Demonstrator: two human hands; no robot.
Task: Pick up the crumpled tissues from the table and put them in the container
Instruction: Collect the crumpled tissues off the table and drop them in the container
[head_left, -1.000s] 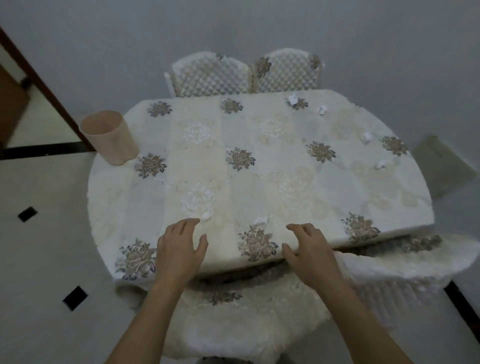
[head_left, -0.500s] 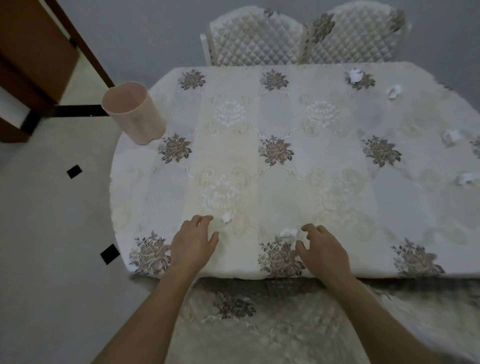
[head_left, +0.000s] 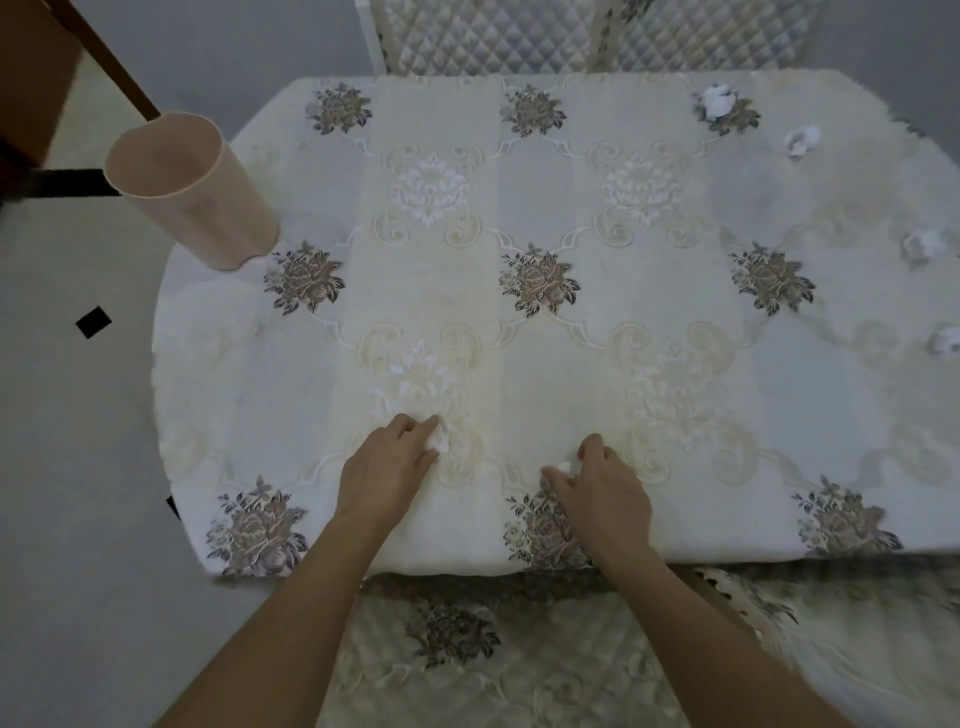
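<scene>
My left hand (head_left: 383, 470) rests on the table near the front edge, its fingers closing around a small white crumpled tissue (head_left: 439, 440). My right hand (head_left: 602, 491) pinches a second crumpled tissue (head_left: 566, 466), mostly hidden under the fingers. Several more crumpled tissues lie on the right side: one far back (head_left: 717, 101), one beside it (head_left: 802, 140), one at the right edge (head_left: 927, 247) and one lower (head_left: 946, 340). The pink container (head_left: 192, 192) stands open at the table's back left corner.
The oval table (head_left: 545, 322) wears a cream cloth with flower motifs. Two quilted chair backs (head_left: 498, 36) stand behind it. A covered chair seat (head_left: 467, 654) lies below the front edge. Brown wooden furniture (head_left: 36, 62) stands at the far left.
The view has moved closer over the table. Both hands slid forward onto the two nearest tissues and their fingers have closed on them.
</scene>
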